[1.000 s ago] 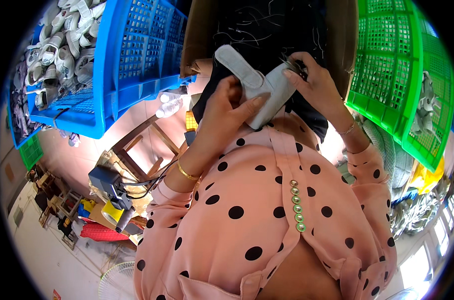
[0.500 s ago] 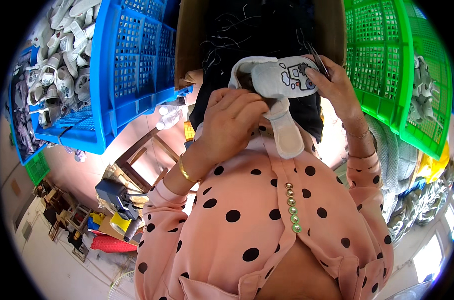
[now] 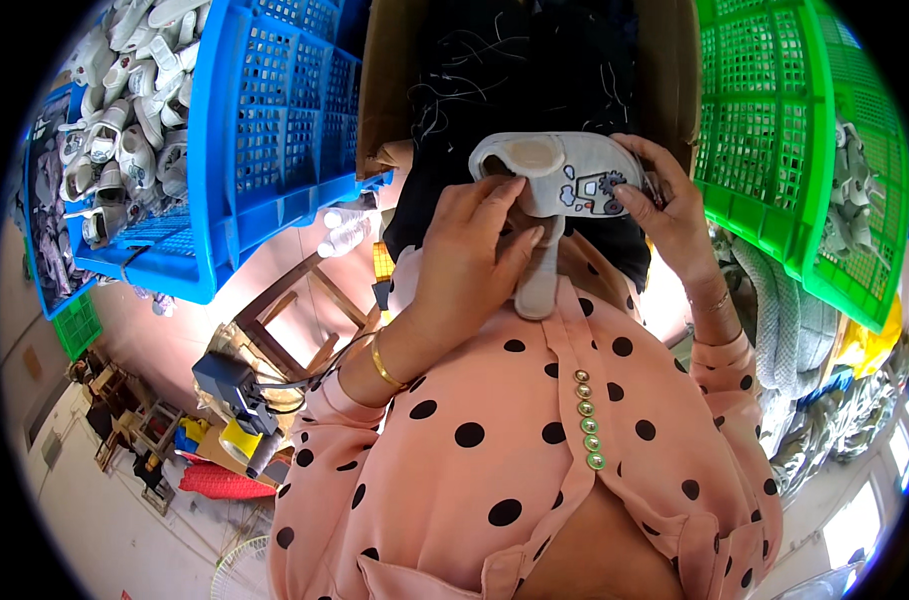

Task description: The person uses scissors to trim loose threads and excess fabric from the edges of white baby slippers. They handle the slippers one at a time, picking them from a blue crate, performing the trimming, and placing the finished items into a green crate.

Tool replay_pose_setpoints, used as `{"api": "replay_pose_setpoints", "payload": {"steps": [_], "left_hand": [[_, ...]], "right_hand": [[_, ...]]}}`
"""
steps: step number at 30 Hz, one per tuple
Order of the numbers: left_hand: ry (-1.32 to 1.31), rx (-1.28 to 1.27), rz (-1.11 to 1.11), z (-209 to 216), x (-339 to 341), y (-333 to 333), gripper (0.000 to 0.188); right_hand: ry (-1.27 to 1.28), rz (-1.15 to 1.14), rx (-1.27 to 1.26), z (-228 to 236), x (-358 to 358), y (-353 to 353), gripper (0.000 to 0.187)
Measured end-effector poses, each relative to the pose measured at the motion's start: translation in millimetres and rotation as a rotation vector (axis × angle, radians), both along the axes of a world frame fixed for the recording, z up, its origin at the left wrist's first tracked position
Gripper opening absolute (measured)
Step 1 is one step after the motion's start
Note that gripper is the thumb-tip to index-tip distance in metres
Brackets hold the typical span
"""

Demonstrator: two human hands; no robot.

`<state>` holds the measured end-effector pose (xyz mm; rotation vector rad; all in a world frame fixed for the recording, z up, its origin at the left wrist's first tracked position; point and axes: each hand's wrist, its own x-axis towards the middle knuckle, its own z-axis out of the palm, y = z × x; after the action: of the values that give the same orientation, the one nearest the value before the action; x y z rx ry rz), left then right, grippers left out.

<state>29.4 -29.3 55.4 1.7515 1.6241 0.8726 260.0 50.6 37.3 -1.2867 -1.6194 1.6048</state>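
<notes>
A light grey fabric child's shoe (image 3: 544, 185), with a cartoon printed on its toe, is held over my dark-covered lap. A narrow pale flap (image 3: 537, 290) with a rounded end hangs from its opening toward my blouse. My left hand (image 3: 464, 250) has its thumb and forefinger at the shoe's opening edge, gripping beside the flap. My right hand (image 3: 674, 210) pinches the toe end, thumb on top of the print. A dark metal piece, seemingly the small snips, shows partly behind the right thumb; most of it is hidden.
A blue plastic crate (image 3: 209, 200) heaped with grey shoes stands at left. A green crate (image 3: 814, 180) with more shoes stands at right. Cardboard walls (image 3: 384, 90) flank the dark cloth, which has loose threads on it. A wooden stool (image 3: 304, 310) is on the left floor.
The shoe has turned, so its opening now faces up more and the flap hangs straighter down. My left fingers have spread and shifted on the opening. The snips' pointed blades no longer show.
</notes>
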Motion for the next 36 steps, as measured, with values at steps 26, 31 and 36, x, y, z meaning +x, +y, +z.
{"api": "replay_pose_setpoints", "payload": {"steps": [26,31,36], "left_hand": [[1.142,-0.399,-0.230,6.9,-106.8,7.7,0.044],[0.323,0.084,-0.258,13.7,-37.8,20.5,0.052],[0.113,0.218,-0.256,-30.4,-26.3,21.3,0.034]], "right_hand": [[0.159,0.080,-0.121,-32.9,25.1,-17.5,0.050],[0.165,0.091,-0.090,-35.1,24.4,-16.3,0.049],[-0.281,0.089,0.186,-9.9,21.1,-10.6,0.049]]}}
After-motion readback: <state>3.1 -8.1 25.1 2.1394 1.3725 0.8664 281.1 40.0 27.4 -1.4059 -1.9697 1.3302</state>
